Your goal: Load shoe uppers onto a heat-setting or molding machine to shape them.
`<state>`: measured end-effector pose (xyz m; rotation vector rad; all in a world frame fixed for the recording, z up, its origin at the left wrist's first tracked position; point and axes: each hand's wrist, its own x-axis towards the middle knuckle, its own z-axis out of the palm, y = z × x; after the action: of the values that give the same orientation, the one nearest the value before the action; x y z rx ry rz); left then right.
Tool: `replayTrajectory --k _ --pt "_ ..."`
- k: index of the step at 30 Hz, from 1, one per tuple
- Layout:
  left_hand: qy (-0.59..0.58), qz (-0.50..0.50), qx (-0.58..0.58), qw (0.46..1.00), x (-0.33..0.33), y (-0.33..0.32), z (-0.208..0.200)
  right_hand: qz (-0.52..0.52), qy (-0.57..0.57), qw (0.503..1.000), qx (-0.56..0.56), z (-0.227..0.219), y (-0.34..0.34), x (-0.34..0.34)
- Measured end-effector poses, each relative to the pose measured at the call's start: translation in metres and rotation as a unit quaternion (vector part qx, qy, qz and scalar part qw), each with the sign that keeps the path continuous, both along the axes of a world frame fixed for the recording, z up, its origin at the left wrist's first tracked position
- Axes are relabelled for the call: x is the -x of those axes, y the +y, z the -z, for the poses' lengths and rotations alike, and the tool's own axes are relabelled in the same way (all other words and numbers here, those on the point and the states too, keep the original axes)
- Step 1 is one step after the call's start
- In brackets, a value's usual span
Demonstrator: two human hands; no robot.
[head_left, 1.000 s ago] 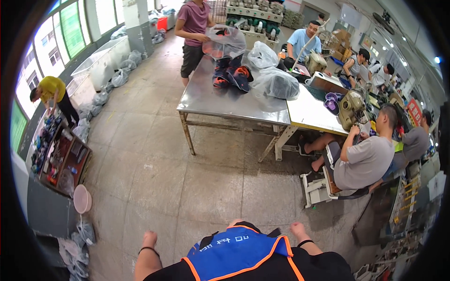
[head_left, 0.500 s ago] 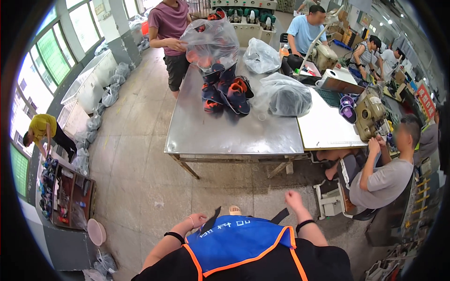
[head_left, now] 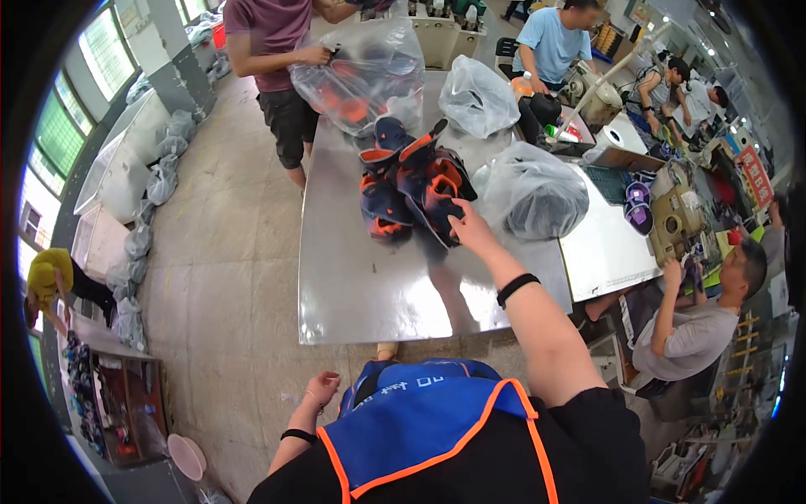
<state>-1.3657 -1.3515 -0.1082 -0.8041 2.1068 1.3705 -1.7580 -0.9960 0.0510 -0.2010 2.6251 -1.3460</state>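
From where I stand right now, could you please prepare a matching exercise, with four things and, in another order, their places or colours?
Things
1. Your right hand
2. Your left hand
3. Navy-and-orange shoes
4. Round plastic basin

Places or colours
A. Resting on the metal table
B. Pink
C. Stretched forward, fingers at a shoe
D. Held low, beside the blue apron

Right pairs: 1-C, 2-D, 3-A, 4-B.

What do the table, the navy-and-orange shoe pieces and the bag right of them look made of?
Table: polished metal, probably steel, by its grey glare and reflections. Shoe pieces: mostly matte, likely fabric or synthetic; soft shapes, weave too small to tell. Bag: thin glossy plastic, by its wrinkles, highlights and see-through look.
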Motion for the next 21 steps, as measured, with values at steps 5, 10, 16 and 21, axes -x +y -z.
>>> replayTrajectory --k 5,10,16,21 --pt "0.113 -0.086 0.04 0.989 0.07 -0.059 -0.018 0.033 -0.132 0.981 -0.138 -0.013 -0.048 0.057" --pt "0.159 -0.028 0.017 0.987 0.149 -0.078 -0.047 0.043 0.008 0.97 -0.239 0.028 -0.038 0.062" --pt "0.192 0.018 -0.044 0.98 0.221 -0.07 -0.055 0.341 -0.177 0.853 0.354 -0.016 0.039 0.017" --pt "0.158 0.085 -0.076 0.981 0.251 -0.061 -0.032 0.308 -0.113 0.77 0.547 -0.032 0.074 -0.025"
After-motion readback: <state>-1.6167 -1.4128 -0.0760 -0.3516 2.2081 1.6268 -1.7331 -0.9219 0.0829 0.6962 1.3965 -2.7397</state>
